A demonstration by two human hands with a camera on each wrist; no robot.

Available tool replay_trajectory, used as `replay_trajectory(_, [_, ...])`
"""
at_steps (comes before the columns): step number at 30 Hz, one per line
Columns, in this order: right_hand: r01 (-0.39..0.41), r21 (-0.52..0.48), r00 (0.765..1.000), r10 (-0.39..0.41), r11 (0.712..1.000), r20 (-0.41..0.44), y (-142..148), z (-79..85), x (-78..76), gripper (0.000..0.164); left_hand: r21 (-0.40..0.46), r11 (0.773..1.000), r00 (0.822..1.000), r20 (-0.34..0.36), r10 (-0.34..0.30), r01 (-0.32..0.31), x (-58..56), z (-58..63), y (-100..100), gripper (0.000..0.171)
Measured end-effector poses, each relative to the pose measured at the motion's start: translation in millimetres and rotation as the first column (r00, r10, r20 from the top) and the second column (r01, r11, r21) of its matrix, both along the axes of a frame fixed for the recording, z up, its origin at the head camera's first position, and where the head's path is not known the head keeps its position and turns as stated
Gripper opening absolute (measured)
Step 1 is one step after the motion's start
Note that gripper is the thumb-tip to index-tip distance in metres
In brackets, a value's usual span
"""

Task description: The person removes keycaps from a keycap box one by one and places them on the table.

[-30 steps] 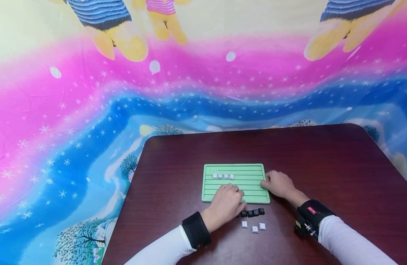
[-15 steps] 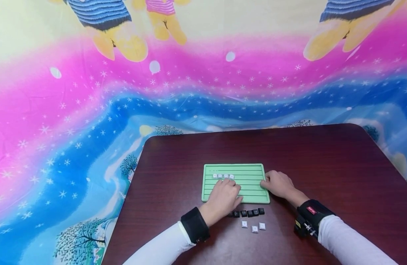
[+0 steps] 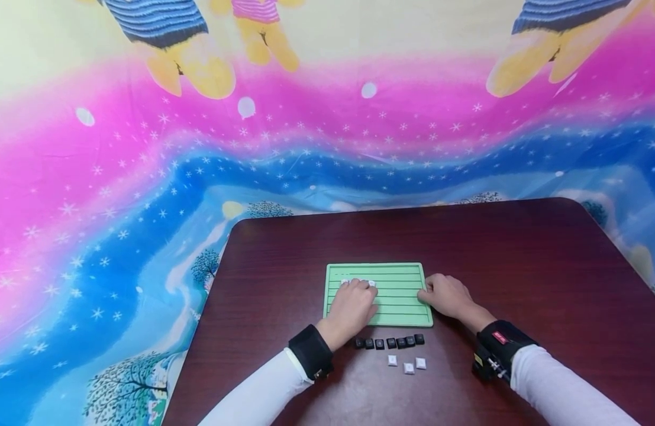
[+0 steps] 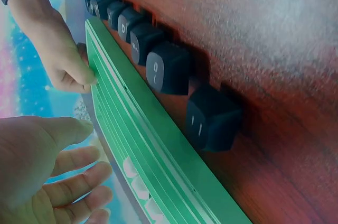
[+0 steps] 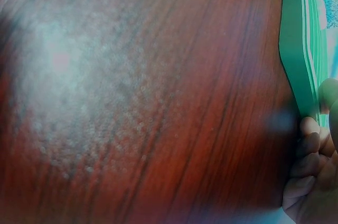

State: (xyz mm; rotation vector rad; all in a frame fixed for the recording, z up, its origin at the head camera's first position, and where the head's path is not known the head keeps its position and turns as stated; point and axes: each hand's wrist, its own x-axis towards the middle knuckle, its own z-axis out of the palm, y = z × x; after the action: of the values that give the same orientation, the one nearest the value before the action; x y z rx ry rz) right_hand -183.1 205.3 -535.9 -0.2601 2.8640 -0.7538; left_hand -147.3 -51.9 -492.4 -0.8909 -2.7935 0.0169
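1. I have the green board (image 3: 399, 294) lying flat on the table (image 3: 492, 248), its near edge just beyond the row of black keycaps (image 3: 391, 342).
2. My right hand (image 3: 448, 294) pinches the board's right edge, thumb on top and fingers curled against the side. My left hand (image 3: 350, 307) is over the board's left part, fingers loosely spread, with nothing visible in its grasp.
3. I judge the board light and stiff, probably smooth plastic that could slide on the glossy table; the rim at a short end looks the best hold.
4. The keycaps look light, hard and tough, but small; I'd pinch each by opposite sides.
5. The board's long axis runs left to right, and its grooves follow it.
6. The white keycaps on the board (image 4: 140, 187) line up along those grooves; the black row runs nearly parallel. Three loose white keycaps (image 3: 409, 368) lie nearer me, in no straight line.
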Motion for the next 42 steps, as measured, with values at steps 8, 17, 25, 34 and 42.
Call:
replay_trajectory(8, [0.003, 0.001, 1.000, -0.003, 1.000, 0.001, 0.3, 0.8, 0.0, 0.041, 0.029, 0.999, 0.999, 0.005, 0.033, -0.033, -11.4, -0.5, 0.3, 0.012])
replay_trajectory(17, [0.004, 0.004, 1.000, -0.004, 1.000, 0.000, 0.6, -0.5, -0.6, 0.041, 0.010, 0.999, 0.999, -0.003, 0.048, -0.048, -21.5, -4.3, 2.0, 0.015])
replay_trajectory(25, [0.014, 0.006, 1.000, -0.014, 1.000, 0.006, -0.3, 2.1, -0.6, 0.042, -0.005, 0.999, 0.998, 0.025, 0.053, -0.053, -30.4, -7.4, 4.2, 0.013])
replay_trajectory(34, [-0.001, -0.002, 1.000, 0.001, 1.000, -0.004, 1.0, 0.4, -1.0, 0.042, -0.020, 0.997, 0.997, 0.024, 0.073, -0.072, -38.2, -11.5, 5.0, 0.013])
replay_trajectory(42, [0.002, -0.004, 1.000, -0.002, 1.000, -0.002, 0.9, -0.6, -1.1, 0.041, -0.035, 0.997, 0.998, 0.015, 0.068, -0.068, -41.7, -13.8, 8.1, 0.017])
